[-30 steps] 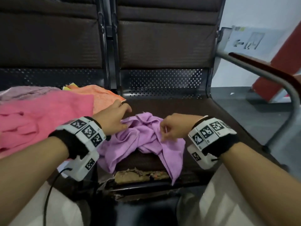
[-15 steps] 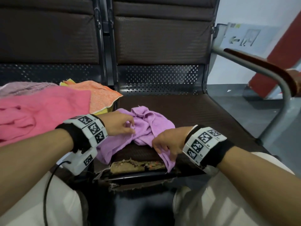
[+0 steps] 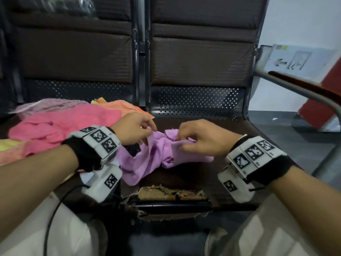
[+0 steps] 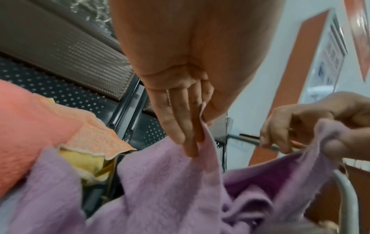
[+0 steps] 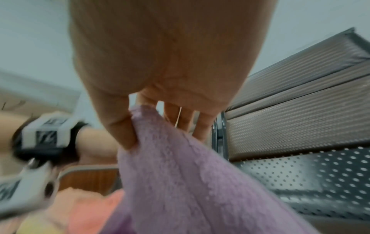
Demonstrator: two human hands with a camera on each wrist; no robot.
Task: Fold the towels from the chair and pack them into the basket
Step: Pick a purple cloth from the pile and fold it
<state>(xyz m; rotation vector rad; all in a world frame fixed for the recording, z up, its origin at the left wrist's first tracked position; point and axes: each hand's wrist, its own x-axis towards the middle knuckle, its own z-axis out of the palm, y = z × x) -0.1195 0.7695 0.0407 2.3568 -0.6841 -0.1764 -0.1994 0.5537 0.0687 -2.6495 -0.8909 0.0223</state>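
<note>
A crumpled purple towel (image 3: 156,156) lies on the brown chair seat (image 3: 230,130) in front of me. My left hand (image 3: 147,131) pinches its left edge and lifts it a little. My right hand (image 3: 181,139) pinches another edge just to the right, the two hands close together. The left wrist view shows the purple towel (image 4: 170,182) caught between thumb and fingers (image 4: 192,139). In the right wrist view the purple towel (image 5: 180,174) hangs from my thumb and fingers (image 5: 124,133). No basket is in view.
A pile of towels covers the left seat: pink (image 3: 64,126), orange (image 3: 125,108), pale lilac (image 3: 49,105) and yellow (image 3: 7,145). The seat's front edge is torn (image 3: 171,193). A metal armrest (image 3: 302,93) runs along the right side.
Both hands have risen from the seat and come closer together, each now pinching an edge of the purple towel. The towel is partly lifted and drawn out between them.
</note>
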